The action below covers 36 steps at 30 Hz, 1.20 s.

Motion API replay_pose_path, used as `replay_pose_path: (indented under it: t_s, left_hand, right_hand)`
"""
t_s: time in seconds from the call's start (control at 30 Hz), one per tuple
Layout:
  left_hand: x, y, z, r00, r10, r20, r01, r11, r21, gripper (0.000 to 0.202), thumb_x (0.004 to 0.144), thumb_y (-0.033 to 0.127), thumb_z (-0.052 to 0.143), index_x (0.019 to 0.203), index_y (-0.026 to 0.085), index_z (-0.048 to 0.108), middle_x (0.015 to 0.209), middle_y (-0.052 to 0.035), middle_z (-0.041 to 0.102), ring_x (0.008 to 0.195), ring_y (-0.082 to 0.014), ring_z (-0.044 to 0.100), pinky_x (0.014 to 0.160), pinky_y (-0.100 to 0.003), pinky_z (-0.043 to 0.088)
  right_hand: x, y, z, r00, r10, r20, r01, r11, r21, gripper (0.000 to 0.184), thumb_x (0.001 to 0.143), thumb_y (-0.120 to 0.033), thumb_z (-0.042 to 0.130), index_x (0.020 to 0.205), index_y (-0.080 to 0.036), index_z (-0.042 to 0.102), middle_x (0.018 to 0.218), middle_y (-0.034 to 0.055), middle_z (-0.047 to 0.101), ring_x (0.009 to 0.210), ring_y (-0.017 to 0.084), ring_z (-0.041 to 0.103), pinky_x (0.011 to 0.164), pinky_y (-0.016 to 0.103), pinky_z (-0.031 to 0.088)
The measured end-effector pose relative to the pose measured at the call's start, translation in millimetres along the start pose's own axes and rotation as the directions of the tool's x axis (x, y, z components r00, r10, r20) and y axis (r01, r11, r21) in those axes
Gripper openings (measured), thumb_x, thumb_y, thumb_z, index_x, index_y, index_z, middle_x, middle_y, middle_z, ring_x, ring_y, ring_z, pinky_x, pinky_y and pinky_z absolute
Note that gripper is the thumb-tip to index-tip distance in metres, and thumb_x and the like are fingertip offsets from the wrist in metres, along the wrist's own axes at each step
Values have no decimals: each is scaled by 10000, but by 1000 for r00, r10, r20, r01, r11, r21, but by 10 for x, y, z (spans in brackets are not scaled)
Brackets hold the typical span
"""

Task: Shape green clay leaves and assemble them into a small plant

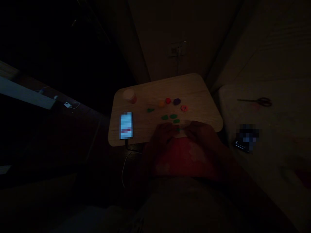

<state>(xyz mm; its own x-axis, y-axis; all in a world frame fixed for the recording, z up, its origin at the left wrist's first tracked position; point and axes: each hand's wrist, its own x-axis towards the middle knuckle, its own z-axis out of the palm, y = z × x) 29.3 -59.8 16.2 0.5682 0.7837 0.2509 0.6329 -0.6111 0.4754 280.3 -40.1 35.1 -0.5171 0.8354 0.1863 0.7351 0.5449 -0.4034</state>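
Observation:
In dim light, my left hand is at the near edge of a small wooden table. Its fingers are closed at a small green piece of modelling clay. Just right of that piece, my right hand has its fingers curled together, and what they hold is hidden. Beyond my hands lie several flattened green clay pieces. Farther back are a red clay ball, a purple lump, an orange lump and a pink ring-like piece.
A lit phone with a cable lies at the table's left, near a lidded tub. To the right, scissors and a dark device rest on a pale surface. A wall socket with a plugged-in cord is behind the table.

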Motion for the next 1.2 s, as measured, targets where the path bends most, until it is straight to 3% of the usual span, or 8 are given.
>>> replay_pose_path:
  t_s: [0.33,0.83,1.0,1.2]
  left_hand:
    - [1,-9,-4,1000,-8,18,9,1000,-5,362,947,193,619,1286,257,728,1511,-57,637,1436,-284,495,1217,-550,380]
    - [21,5,-32,999,-10,44,11,1000,-1,349,962,194,601,1286,246,721,1529,-47,620,1439,-272,489,1221,-521,370]
    - [22,7,-30,999,-12,32,12,1000,-4,355,944,180,613,1280,234,716,1528,-49,620,1427,-272,491,1222,-509,364]
    - [33,22,-33,997,-36,67,36,999,6,437,895,195,664,1328,244,695,1550,-57,600,1426,-302,484,1227,-529,347]
  right_hand:
    - [23,-55,21,998,43,39,-40,997,-73,239,1008,-225,584,938,-192,810,934,89,739,798,203,687,661,292,429]
    - [29,-64,25,996,85,14,-85,996,-17,231,1008,-237,582,986,-199,809,983,93,750,823,209,695,692,294,454]
    - [37,-60,72,996,73,-45,-74,997,-15,231,1014,-237,586,1006,-200,813,954,90,742,810,209,689,690,297,452]
    - [44,-61,80,994,99,-34,-100,995,-26,229,1011,-257,592,963,-199,808,972,92,744,797,212,686,674,303,446]
